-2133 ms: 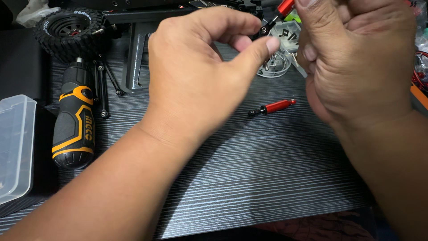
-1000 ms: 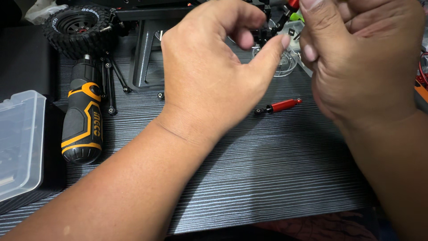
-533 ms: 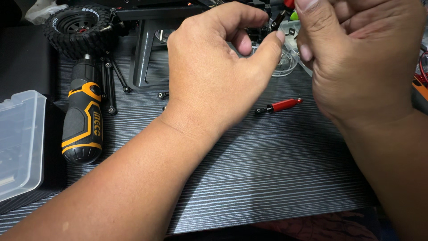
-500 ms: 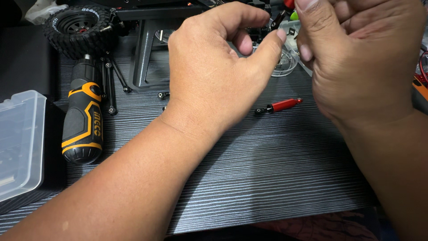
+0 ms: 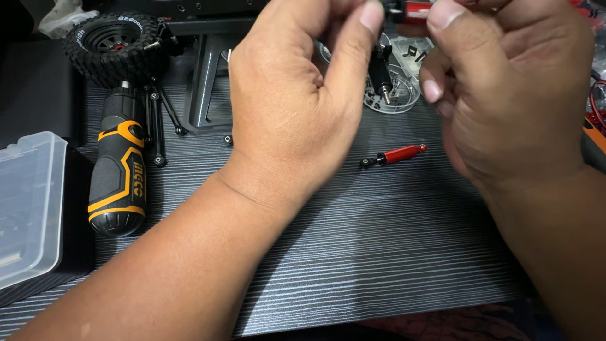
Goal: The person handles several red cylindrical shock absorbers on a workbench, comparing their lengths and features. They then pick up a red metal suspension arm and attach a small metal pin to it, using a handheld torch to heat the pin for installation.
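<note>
My left hand (image 5: pixel 297 95) and my right hand (image 5: pixel 505 95) are raised close together above a dark striped table (image 5: pixel 379 252). Between their fingertips, at the top edge of the view, they pinch a small red and black shock absorber (image 5: pixel 413 9), mostly hidden by my fingers. Below them a black rod-like part (image 5: pixel 380 71) hangs down over a clear round dish (image 5: pixel 398 91). A second red shock absorber (image 5: pixel 394 155) lies loose on the table under my hands.
A black and orange electric screwdriver (image 5: pixel 118 170) lies at left beside thin black link rods (image 5: pixel 158 123). A knobby black tyre (image 5: pixel 113 44) and a grey metal chassis frame (image 5: pixel 205 88) sit behind. A clear plastic box (image 5: pixel 28 202) stands at far left.
Both hands have risen toward the top of the view and drawn the red part up with them. My left thumb now points up at it. The loose shock absorber on the table stayed put.
</note>
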